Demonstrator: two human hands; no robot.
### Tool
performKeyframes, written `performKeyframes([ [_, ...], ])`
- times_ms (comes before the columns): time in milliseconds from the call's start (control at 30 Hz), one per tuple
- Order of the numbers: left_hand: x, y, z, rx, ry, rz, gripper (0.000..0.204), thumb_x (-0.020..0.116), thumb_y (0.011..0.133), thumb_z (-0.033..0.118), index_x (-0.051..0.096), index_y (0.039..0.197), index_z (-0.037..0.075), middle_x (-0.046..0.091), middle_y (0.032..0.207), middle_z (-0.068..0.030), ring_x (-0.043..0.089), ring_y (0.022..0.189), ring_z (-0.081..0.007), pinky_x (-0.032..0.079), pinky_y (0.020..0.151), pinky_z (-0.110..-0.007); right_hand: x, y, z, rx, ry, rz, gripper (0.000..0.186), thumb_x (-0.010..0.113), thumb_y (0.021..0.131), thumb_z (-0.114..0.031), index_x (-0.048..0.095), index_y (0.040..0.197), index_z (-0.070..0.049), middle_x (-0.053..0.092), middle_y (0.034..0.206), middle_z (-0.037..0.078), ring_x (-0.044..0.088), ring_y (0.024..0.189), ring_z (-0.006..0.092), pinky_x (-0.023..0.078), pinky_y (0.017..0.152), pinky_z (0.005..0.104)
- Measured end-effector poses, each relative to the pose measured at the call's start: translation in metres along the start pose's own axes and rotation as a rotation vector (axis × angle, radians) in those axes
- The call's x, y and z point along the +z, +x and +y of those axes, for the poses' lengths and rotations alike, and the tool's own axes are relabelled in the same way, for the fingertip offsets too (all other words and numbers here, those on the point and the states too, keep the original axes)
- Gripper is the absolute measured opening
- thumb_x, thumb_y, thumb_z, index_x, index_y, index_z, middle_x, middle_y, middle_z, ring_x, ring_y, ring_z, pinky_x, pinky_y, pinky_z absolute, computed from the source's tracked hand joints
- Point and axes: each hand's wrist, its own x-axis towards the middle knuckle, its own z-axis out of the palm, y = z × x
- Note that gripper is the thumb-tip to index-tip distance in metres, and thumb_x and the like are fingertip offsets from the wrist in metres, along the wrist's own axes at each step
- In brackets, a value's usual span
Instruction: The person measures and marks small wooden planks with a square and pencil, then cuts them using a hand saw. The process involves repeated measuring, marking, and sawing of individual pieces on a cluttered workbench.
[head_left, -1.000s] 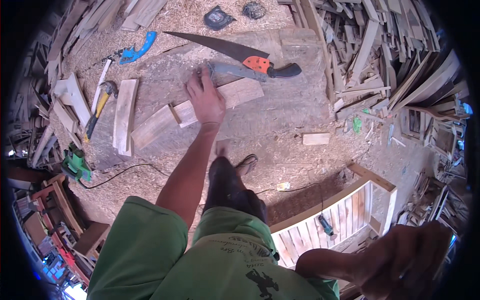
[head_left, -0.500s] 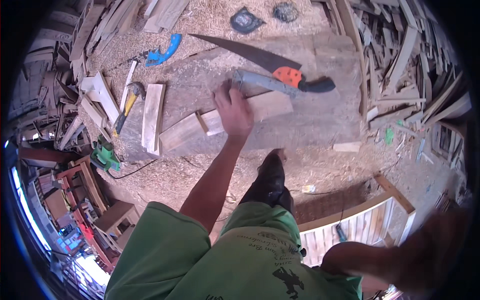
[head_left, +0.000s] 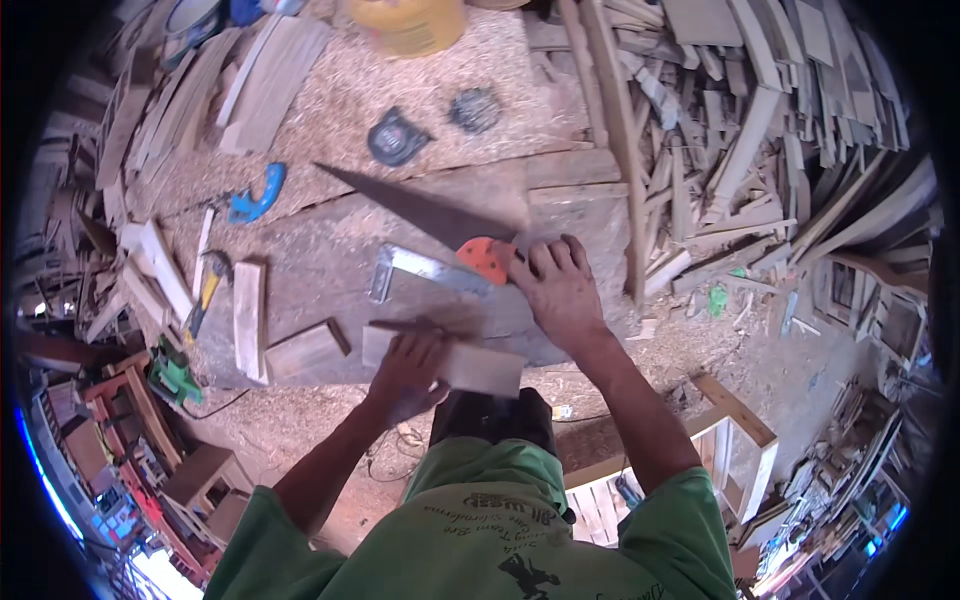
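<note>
Pale board: it is lying at the worktop's near edge, just in front of the person's body, its right end reaching toward the legs; blur is hiding whether it is resting flat or tilting.
Left hand: the left hand [head_left: 410, 362] is pinching the pale board [head_left: 485, 371] across its width, fingers over the far edge, thumb by the near one.
Handsaw: the handsaw [head_left: 435, 212] is pointing its dark blade away to the far left, well apart from the pale board.
Right hand: the right hand [head_left: 565, 290] is covering the handle beside the orange part, fingers curling; how firmly they are closing cannot be told.
Step in hand: the person seems to be readying wood and saw together, one hand to each.
Next move: it is probably calling for a full grip on the handle, the pale board sitting firm and the left fingers staying wide of the teeth.
Metal square: the metal square [head_left: 440, 268] is lying between pale board and handsaw.
Worktop, left: on the worktop [head_left: 320, 275], a short board [head_left: 305, 350] and a hammer [head_left: 207, 293] are lying apart from both hands.
</note>
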Motion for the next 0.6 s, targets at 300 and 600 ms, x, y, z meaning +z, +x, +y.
performKeyframes([
  [300, 0.004, 0.157, 0.096, 0.035, -0.069, 0.277, 0.086, 0.090, 0.081, 0.037, 0.062, 0.156, 0.006, 0.062, 0.145, -0.0171, 0.056, 0.134, -0.0394, 0.044, 0.117, -0.058, -0.201, -0.109, 0.048, 0.427, 0.653, 0.138, 0.071, 0.068, 0.072, 0.006, 0.074, 0.141, -0.009, 0.063, 0.099, 0.009, 0.065, 0.084, 0.0265, 0.053, 0.075, 0.0369],
  [600, 0.006, 0.307, 0.106, -0.013, -0.065, 0.504, 0.082, 0.089, 0.081, 0.029, 0.062, 0.154, 0.006, 0.058, 0.146, -0.0161, 0.052, 0.138, -0.0387, 0.041, 0.120, -0.054, -0.194, -0.224, 0.029, 0.907, 1.382, 0.664, 0.043, 0.074, 0.099, -0.021, 0.058, 0.133, 0.002, 0.075, 0.097, 0.014, 0.070, 0.072, 0.0176, 0.056, 0.063, 0.0312],
])
